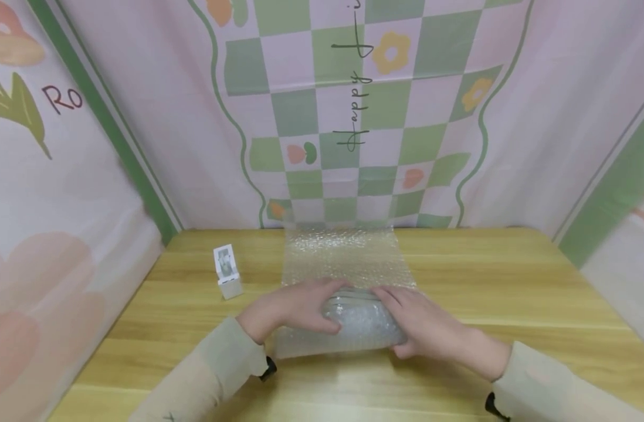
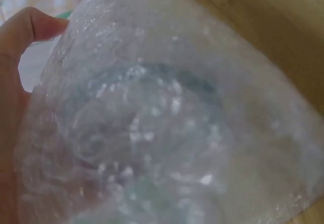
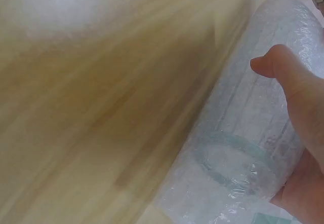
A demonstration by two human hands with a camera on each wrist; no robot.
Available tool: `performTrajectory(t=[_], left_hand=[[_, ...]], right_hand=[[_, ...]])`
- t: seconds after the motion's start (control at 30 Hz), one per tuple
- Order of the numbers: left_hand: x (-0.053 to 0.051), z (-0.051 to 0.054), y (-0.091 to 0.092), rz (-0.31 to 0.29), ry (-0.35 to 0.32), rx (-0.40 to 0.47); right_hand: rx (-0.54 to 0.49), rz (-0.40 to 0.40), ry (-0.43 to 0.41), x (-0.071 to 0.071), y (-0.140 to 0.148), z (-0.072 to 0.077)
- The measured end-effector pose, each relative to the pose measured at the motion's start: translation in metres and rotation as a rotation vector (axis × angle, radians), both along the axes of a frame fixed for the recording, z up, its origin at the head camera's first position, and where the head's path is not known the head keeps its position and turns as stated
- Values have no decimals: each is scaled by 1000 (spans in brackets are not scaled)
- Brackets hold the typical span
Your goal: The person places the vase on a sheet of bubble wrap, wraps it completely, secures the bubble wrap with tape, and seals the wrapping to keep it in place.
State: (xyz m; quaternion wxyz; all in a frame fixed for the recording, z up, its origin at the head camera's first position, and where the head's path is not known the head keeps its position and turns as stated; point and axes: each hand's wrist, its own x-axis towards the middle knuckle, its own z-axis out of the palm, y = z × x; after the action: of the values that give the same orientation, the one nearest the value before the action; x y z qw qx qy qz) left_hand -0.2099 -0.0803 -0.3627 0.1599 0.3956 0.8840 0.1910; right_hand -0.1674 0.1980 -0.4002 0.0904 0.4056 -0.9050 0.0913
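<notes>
Clear bubble wrap (image 1: 345,258) stretches toward the back of the table, its near part folded round a rounded bundle (image 1: 361,328). My left hand (image 1: 303,306) grips the bundle's left end, and my right hand (image 1: 424,323) grips its right end. A greenish ring shows through the wrapped bundle (image 2: 147,127) in the left wrist view, with the left hand (image 2: 17,46) at its edge. In the right wrist view, the right thumb lies over the bundle (image 3: 238,117) while the right hand (image 3: 301,102) holds its side. What is inside cannot be told.
A small white box (image 1: 230,287) with a raised, picture-bearing panel stands on the wooden table (image 1: 485,269), left of the bubble wrap. Patterned cloth (image 1: 380,105) hangs behind the table's back edge and along both sides.
</notes>
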Motion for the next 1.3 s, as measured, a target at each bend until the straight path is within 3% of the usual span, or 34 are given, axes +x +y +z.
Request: performTrajectory(t=[0.17,0.27,0.57,0.7,0.83,1.03,1.13,1.3], left_hand=[[3,0,1,23,29,-50],[7,1,1,18,95,-62],[24,9,6,-79,448,14],[33,7,8,-86,558,11],[36,0,9,-78,622,4],[36,-10,8,-93,713,45],[35,-16,9,-87,753,-24],[36,-22,10,-41,734,-141]], right_hand=[[-1,18,-16,-5,1,-1],[-7,25,-27,-6,1,-2],[-50,39,-85,-10,3,-1],[-72,62,-88,-13,5,-2],[-83,75,-101,-18,6,-4],[-92,74,-193,-22,7,1],[-95,70,-243,-25,7,5],[-93,57,-294,-28,7,7]])
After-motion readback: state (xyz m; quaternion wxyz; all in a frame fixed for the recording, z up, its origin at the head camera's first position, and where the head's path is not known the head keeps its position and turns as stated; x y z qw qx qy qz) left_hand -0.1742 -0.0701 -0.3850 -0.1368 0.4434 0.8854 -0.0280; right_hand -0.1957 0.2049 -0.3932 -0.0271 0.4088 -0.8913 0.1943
